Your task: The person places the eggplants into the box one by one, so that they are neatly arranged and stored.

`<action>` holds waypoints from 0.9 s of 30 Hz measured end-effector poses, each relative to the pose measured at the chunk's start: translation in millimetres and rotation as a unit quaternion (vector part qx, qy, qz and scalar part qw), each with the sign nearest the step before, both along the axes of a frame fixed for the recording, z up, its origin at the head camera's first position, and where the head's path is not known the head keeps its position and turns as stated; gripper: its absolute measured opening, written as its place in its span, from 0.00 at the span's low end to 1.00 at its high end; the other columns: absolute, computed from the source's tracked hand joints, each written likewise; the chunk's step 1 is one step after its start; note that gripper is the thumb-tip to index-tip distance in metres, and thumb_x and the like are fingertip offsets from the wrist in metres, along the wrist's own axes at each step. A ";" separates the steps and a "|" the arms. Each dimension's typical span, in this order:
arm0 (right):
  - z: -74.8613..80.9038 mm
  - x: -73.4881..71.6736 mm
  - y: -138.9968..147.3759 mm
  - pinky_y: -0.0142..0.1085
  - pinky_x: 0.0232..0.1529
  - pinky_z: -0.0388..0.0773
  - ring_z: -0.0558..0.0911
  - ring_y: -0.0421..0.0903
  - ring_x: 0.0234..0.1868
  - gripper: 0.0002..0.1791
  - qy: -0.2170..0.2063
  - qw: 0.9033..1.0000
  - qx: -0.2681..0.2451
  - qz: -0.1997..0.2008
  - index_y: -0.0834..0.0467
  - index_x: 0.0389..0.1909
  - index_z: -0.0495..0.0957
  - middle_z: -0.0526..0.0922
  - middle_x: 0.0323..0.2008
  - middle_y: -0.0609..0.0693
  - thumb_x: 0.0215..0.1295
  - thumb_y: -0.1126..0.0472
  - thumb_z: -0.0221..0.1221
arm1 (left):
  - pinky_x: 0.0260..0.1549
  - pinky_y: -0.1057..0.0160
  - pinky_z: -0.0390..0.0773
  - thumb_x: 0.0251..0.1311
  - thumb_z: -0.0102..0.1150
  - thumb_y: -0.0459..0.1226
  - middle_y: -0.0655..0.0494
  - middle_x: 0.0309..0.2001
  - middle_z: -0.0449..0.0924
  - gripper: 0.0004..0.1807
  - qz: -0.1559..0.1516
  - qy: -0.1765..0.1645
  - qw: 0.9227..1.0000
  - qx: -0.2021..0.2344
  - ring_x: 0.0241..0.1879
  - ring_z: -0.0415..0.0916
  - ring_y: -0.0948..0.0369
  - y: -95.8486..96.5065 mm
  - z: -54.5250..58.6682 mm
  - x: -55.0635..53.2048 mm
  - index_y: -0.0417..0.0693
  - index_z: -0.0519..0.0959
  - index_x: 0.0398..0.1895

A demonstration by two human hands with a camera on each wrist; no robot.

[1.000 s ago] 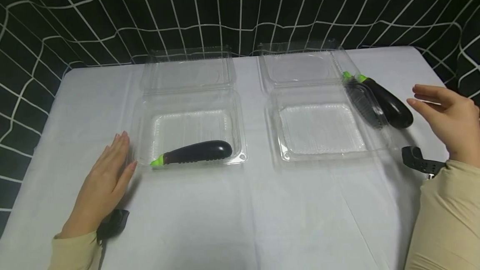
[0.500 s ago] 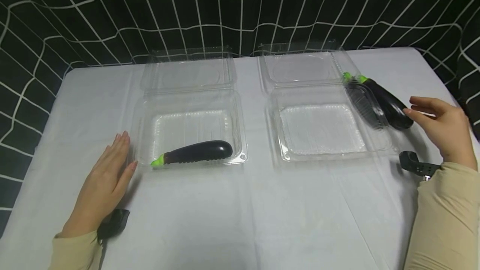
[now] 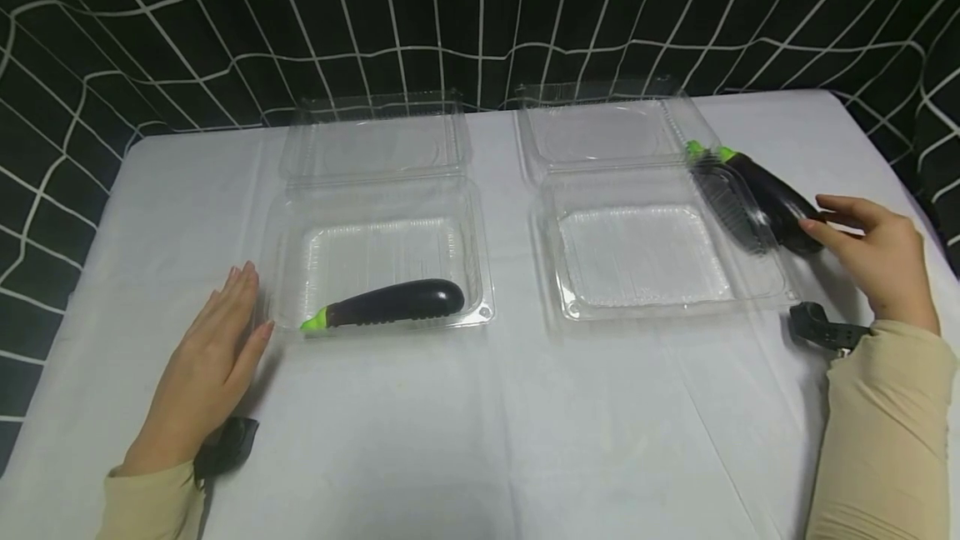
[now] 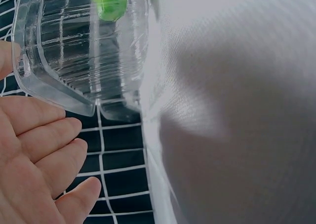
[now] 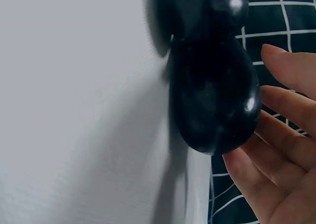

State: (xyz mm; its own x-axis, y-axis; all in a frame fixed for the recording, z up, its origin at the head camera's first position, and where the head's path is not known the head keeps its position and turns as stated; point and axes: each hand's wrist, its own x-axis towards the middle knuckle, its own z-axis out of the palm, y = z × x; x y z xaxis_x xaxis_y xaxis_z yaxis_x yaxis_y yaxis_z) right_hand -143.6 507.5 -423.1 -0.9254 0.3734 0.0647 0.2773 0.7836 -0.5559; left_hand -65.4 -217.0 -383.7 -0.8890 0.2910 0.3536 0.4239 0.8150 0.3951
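A dark purple eggplant [image 3: 780, 198] with a green stem end lies at the right container's right side. My right hand [image 3: 873, 252] is at its thick end, thumb and fingers spread around it. In the right wrist view, the fingers [image 5: 291, 117] are right at the rounded end, the upper one apart from it. A second dark shape [image 3: 727, 207] with a green tip shows through the right clear container's [image 3: 637, 298] wall. Another eggplant [image 3: 397, 303] lies along the front of the left clear container [image 3: 472, 248]. My left hand [image 3: 213, 348] is beside that container's left edge, fingers straight.
Both hinged plastic containers stand with their lids, left lid [image 3: 375, 144] and right lid [image 3: 600, 132], folded back toward the far edge. A white cloth [image 3: 465, 432] covers the table. Dark fabric with a white grid [image 3: 480, 15] surrounds the back and sides.
My right hand has moved left and toward the near side, reaching the thick end of the right eggplant. My left hand and the containers have stayed put.
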 end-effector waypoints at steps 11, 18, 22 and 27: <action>36.1 18.5 -55.3 0.26 0.53 0.63 0.69 0.30 0.51 0.36 -0.021 0.999 -0.034 0.001 0.59 0.67 0.64 0.73 0.53 0.50 0.63 0.45 0.58 | 0.68 0.53 0.52 0.70 0.47 0.41 0.38 0.67 0.59 0.29 0.002 0.001 1.000 0.001 0.69 0.53 0.50 1.1 -0.4 0.2 0.31 0.59 0.67; 47.2 24.0 -73.0 0.24 0.48 0.63 0.64 0.24 0.44 0.38 -0.029 0.998 -0.048 -0.002 0.63 0.69 0.59 0.68 0.61 0.64 0.64 0.47 0.57 | 0.68 0.53 0.52 0.70 0.47 0.41 0.38 0.67 0.59 0.30 0.005 -0.002 1.000 -0.004 0.69 0.53 0.50 1.0 0.9 1.2 0.31 0.59 0.68; 43.8 22.6 -70.6 0.31 0.56 0.65 0.69 0.36 0.52 0.40 -0.042 0.998 -0.054 -0.012 0.63 0.70 0.57 0.65 0.64 0.68 0.64 0.44 0.56 | 0.68 0.53 0.52 0.70 0.47 0.41 0.38 0.68 0.59 0.30 0.004 -0.004 1.000 -0.004 0.69 0.53 0.50 0.7 1.6 1.2 0.31 0.58 0.68; 39.6 21.5 -68.5 0.28 0.53 0.66 0.69 0.35 0.50 0.39 -0.040 0.997 -0.057 -0.026 0.62 0.69 0.60 0.69 0.62 0.61 0.64 0.44 0.56 | 0.68 0.53 0.52 0.70 0.47 0.41 0.38 0.68 0.59 0.30 0.003 -0.005 1.000 -0.003 0.69 0.53 0.50 0.6 1.3 1.1 0.31 0.59 0.68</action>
State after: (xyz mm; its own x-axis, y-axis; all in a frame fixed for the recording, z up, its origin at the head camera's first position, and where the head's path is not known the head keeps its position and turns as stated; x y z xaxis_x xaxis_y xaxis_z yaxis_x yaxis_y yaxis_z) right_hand -122.0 439.1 -383.5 -0.9053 0.4214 -0.0532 0.3623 0.7006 -0.6148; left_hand -64.3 -216.4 -382.4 -0.8947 0.2868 0.3425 0.4141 0.8201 0.3950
